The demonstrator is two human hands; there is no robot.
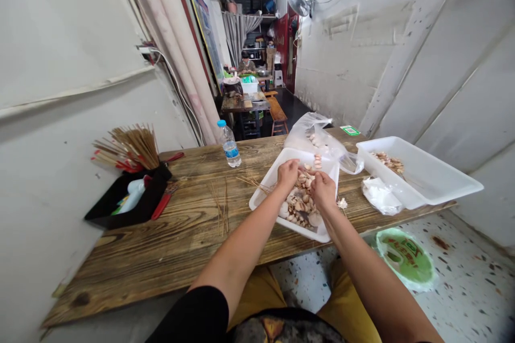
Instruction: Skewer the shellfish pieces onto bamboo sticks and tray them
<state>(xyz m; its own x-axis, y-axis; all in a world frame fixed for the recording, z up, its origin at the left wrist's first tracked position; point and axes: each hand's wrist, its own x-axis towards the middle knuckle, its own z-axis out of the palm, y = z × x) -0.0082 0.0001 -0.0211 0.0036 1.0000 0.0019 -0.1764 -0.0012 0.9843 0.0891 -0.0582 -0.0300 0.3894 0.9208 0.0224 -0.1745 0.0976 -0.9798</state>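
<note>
Both my hands are over a white tray point(265, 188) filled with pale and brown mushroom pieces point(300, 208) on a wooden table point(193, 225). My left hand point(288, 173) is curled at the tray's far left part, fingers bent down into the pieces. My right hand point(323, 189) is curled just right of it, fingers also tucked among the pieces. What either hand grips is hidden by its own back. Thin bamboo skewers point(251, 182) lie loose on the table beside the tray's left edge.
A second white tray point(426, 174) with some pieces stands at right, a clear plastic bag point(317, 136) behind. A water bottle point(230, 144) stands mid-table, a black box point(129, 198) with skewers at left. A green bag point(406, 257) lies on the floor. Another person sits far back.
</note>
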